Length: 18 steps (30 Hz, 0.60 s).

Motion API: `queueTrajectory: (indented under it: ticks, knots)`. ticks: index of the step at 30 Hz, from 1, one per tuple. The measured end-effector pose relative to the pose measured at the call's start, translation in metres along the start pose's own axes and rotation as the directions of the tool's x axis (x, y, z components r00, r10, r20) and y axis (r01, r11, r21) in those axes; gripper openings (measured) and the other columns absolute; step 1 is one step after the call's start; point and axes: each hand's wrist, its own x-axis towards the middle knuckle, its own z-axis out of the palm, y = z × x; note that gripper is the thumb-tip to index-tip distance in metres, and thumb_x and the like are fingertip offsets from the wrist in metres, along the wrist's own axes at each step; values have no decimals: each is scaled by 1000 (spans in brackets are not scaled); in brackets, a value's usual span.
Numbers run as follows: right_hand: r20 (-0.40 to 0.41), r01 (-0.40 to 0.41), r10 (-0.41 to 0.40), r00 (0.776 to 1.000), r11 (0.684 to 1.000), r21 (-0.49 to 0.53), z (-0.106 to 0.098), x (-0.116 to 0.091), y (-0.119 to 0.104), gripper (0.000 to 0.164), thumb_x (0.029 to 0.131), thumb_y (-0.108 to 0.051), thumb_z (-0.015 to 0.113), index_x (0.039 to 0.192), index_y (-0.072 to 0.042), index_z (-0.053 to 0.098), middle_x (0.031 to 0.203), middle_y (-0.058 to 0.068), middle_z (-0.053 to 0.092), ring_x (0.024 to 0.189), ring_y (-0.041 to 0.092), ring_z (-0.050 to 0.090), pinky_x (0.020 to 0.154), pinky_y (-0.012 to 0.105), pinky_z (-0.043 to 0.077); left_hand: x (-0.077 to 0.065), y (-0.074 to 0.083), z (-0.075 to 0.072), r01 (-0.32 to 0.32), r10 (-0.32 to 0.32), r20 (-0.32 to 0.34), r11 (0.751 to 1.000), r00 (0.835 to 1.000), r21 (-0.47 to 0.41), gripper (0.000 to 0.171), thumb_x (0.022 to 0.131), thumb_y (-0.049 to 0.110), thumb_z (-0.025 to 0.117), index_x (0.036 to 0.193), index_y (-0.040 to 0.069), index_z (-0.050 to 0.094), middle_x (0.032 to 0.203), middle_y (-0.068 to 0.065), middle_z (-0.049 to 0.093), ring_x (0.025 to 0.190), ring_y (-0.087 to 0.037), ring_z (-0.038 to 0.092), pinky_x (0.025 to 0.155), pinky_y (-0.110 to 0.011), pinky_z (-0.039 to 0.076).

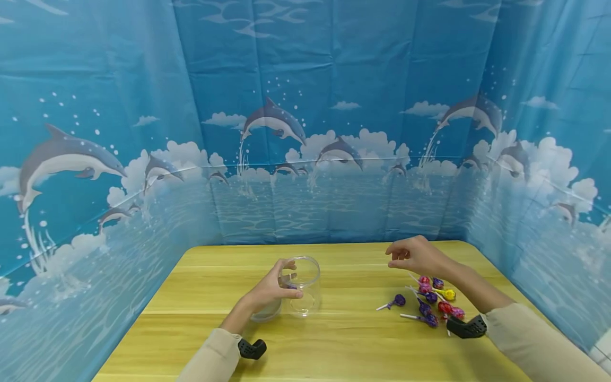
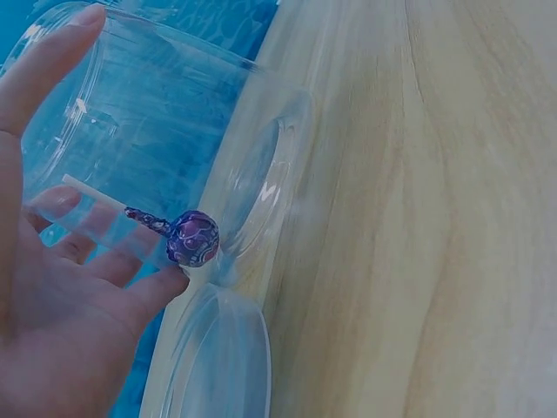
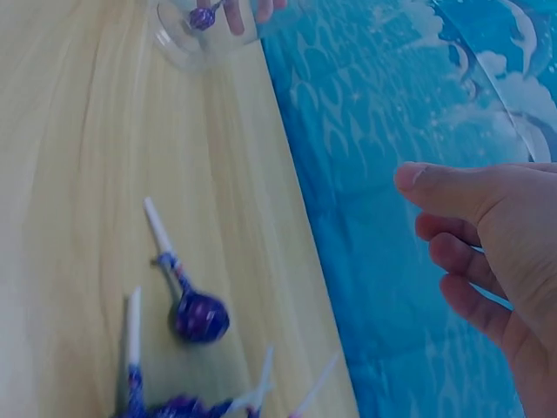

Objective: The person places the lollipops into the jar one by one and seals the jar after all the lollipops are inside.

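Observation:
My left hand (image 1: 267, 291) grips the side of a clear plastic jar (image 1: 311, 298), thumb on one side and fingers on the other. The jar's open rim faces up in the head view. Inside it, one purple-wrapped lollipop (image 2: 193, 239) shows through the wall in the left wrist view. My right hand (image 1: 419, 257) hovers over the table's right part with loosely bent fingers and nothing between them. Nearest to it lies a pile of lollipops (image 1: 431, 298) in purple, red, pink and yellow wrappers. A single purple lollipop (image 1: 399, 300) lies left of the pile.
A round clear lid (image 2: 222, 357) lies on the wooden table (image 1: 343, 345) beside the jar, partly behind my left hand in the head view. Blue dolphin-print curtains (image 1: 334, 207) stand along the table's back and sides. Each wrist carries a black camera mount (image 1: 252, 349).

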Motion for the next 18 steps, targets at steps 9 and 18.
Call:
queueTrajectory:
  ticks: [9, 18]
  knots:
    - [-2, -61, 62, 998, 998, 29, 0, -35, 13, 24, 96, -21, 76, 112, -3, 75, 87, -12, 68, 75, 5, 64, 67, 30, 55, -1, -3, -2, -21, 21, -9, 1000, 1000, 20, 93, 90, 27, 84, 161, 13, 26, 155, -23, 32, 144, -46, 36, 101, -46, 50]
    - [-31, -65, 67, 997, 997, 44, 8, -80, 19, 14, 93, -13, 79, 105, -5, 76, 85, -13, 70, 73, 3, 64, 63, 28, 55, -3, -3, 1, -16, 17, -23, 1000, 1000, 25, 89, 90, 27, 84, 158, 14, 29, 151, -16, 37, 142, -47, 39, 101, -47, 49]
